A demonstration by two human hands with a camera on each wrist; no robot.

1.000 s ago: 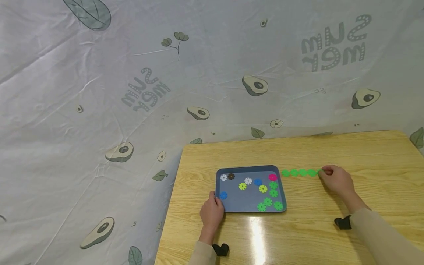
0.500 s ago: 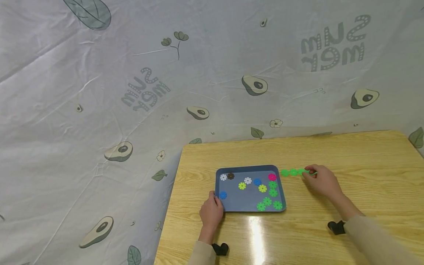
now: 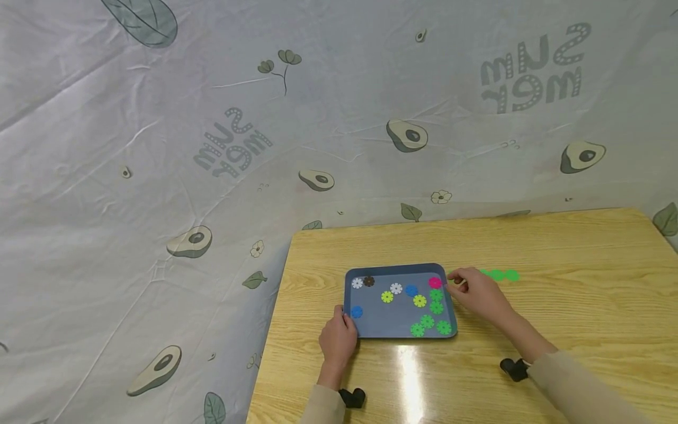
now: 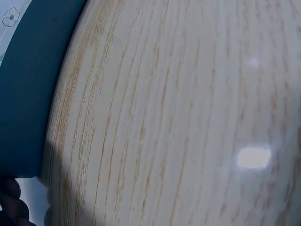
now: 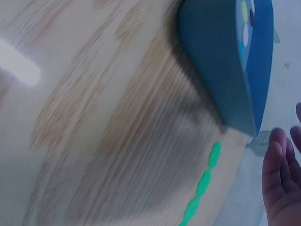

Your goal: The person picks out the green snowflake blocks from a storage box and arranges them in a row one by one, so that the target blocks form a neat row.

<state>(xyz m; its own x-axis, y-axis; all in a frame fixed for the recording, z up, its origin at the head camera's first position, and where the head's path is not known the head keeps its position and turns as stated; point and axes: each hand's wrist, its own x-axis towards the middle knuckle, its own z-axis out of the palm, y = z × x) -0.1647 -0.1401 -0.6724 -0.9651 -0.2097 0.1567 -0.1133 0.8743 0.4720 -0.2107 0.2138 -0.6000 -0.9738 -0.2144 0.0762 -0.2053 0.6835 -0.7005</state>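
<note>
My left hand grips the near left corner of a blue-grey tray. In the left wrist view, the tray's side shows with dark fingertips below it. My right hand is at the tray's right rim, thumb and forefinger apart and nothing seen between them. A row of green snowflake discs lies on the table behind it, partly hidden by the hand. The right wrist view shows this green row running from the tray's corner. Nearest my right fingertips inside the tray is a pink disc.
Inside the tray are several green discs, white discs, yellow discs, blue discs and a brown disc. The wooden table meets a printed cloth at its back and left.
My right hand has moved left along the green row, from its right end to the tray's right rim, uncovering the row's right end. My left hand stays on the tray.
</note>
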